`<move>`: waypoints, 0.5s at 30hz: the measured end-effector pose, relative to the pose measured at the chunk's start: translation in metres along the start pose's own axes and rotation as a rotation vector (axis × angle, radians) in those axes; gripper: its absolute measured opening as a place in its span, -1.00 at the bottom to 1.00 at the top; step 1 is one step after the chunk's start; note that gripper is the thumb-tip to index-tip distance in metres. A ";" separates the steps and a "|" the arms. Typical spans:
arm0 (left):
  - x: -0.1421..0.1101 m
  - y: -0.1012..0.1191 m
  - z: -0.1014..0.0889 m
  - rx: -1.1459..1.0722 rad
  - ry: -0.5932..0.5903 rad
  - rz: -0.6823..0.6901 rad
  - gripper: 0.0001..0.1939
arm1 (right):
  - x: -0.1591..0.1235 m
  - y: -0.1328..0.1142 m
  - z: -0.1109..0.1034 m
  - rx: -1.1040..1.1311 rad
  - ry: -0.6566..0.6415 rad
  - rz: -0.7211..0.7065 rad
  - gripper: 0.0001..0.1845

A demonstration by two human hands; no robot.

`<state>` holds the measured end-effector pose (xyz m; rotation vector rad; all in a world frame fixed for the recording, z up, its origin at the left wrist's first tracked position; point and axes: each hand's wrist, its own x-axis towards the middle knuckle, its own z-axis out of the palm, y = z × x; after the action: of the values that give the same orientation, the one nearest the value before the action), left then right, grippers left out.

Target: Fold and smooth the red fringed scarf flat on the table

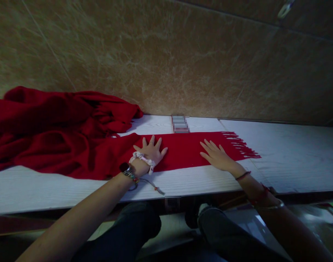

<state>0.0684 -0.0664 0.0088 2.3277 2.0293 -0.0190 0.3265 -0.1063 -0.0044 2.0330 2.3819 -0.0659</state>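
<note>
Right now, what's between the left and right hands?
Only a flat stretch of red scarf separates left hand and right hand, in the head view.

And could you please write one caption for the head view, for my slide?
Left hand and right hand rest palm-down on a red fringed cloth scarf over a white wood-grain surface.

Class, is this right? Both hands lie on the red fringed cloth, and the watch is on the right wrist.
No: the head view shows the watch on the left wrist, not the right. The left hand and right hand do lie on the red fringed cloth.
</note>
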 end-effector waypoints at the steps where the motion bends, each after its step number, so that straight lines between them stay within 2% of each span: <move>1: -0.001 0.000 -0.002 0.007 0.000 -0.060 -0.41 | 0.000 0.007 -0.001 0.000 -0.009 0.034 -0.37; 3: -0.001 0.000 -0.008 0.029 0.006 -0.138 -0.40 | 0.001 0.018 -0.003 0.002 -0.020 0.083 -0.38; 5: 0.001 -0.004 -0.014 0.064 0.018 -0.124 -0.41 | 0.005 0.023 -0.006 0.017 -0.011 0.093 -0.39; 9: 0.013 -0.024 -0.020 0.091 -0.016 0.040 -0.43 | 0.022 0.019 -0.013 0.079 0.091 -0.026 -0.38; 12: 0.023 -0.043 -0.011 0.045 -0.020 0.149 -0.41 | 0.033 0.008 -0.013 0.109 0.159 -0.090 -0.35; 15: 0.024 -0.059 0.001 0.043 0.035 0.235 -0.45 | 0.033 -0.001 -0.004 0.087 0.139 -0.107 -0.34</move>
<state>0.0130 -0.0344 0.0051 2.5951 1.7728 -0.0121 0.3202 -0.0739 -0.0017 2.0068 2.6149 -0.0305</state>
